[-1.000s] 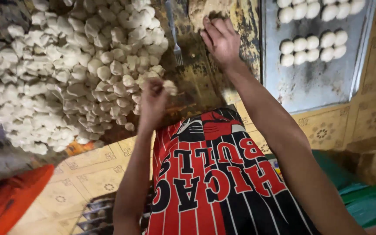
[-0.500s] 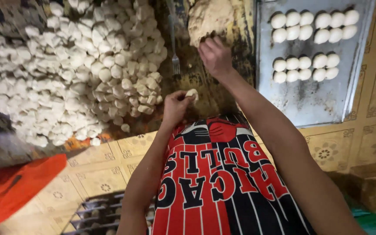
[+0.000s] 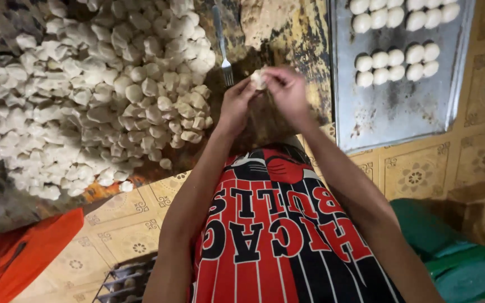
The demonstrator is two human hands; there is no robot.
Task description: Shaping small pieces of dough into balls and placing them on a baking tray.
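Observation:
Both hands meet above a dark, worn work surface (image 3: pixel 304 39). My left hand (image 3: pixel 236 104) and my right hand (image 3: pixel 286 90) pinch a small pale dough piece (image 3: pixel 257 79) between their fingertips. A large heap of cut dough pieces (image 3: pixel 85 95) covers the surface to the left of my hands. A fork (image 3: pixel 222 42) lies just beyond my left hand, tines toward me. A lump of filling or dough (image 3: pixel 262 19) sits at the far edge above my hands.
A grey metal baking tray (image 3: pixel 399 106) lies to the right with rows of round dough balls (image 3: pixel 397 64) at its far end. Patterned yellow floor tiles surround it. An orange cloth (image 3: pixel 29 252) lies at lower left, a green object (image 3: pixel 450 252) at lower right.
My right hand came back from the far lump toward me. My left hand moved right with a dough piece, and both hands now hold it together.

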